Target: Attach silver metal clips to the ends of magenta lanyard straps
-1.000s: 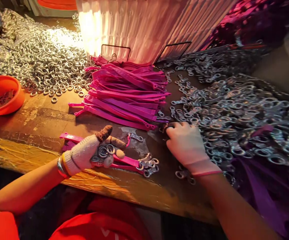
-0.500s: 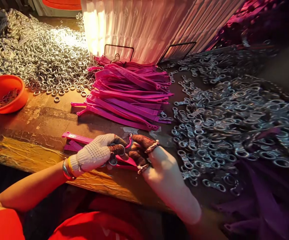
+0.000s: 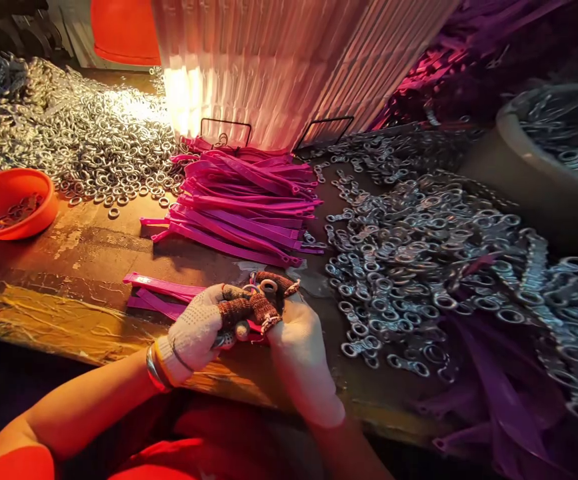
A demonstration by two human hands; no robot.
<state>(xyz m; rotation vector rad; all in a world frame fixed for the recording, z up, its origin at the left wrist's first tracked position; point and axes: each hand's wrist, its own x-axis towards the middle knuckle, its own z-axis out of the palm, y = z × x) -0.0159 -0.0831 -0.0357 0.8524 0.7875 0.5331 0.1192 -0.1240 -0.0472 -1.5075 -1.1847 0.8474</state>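
My left hand (image 3: 201, 323), in a white dotted glove with brown finger covers, is closed, with metal rings (image 3: 241, 329) under its curled fingers. Its fingertips meet those of my right hand (image 3: 296, 340), gloved the same way and also closed. A metal ring (image 3: 269, 287) shows between the right thumb and forefinger. Covered fingers hide most of what lies at the pinch. Pink plastic straps (image 3: 169, 288) stick out to the left of my left hand, on the table edge. Beyond both hands is a stack of pink straps (image 3: 249, 200).
Loose metal rings (image 3: 119, 147) are heaped at the back left, beside an orange bowl (image 3: 43, 220). Linked ring pieces (image 3: 399, 267) cover the right side, near a grey bucket (image 3: 523, 167) and purple straps (image 3: 499, 380). A ribbed translucent panel (image 3: 269, 67) stands behind.
My right hand has turned inward, its thumb coming over towards the left fingers. A ring now shows in its pinch, where a pink loop showed before. The view has shifted, bringing in the grey bucket.
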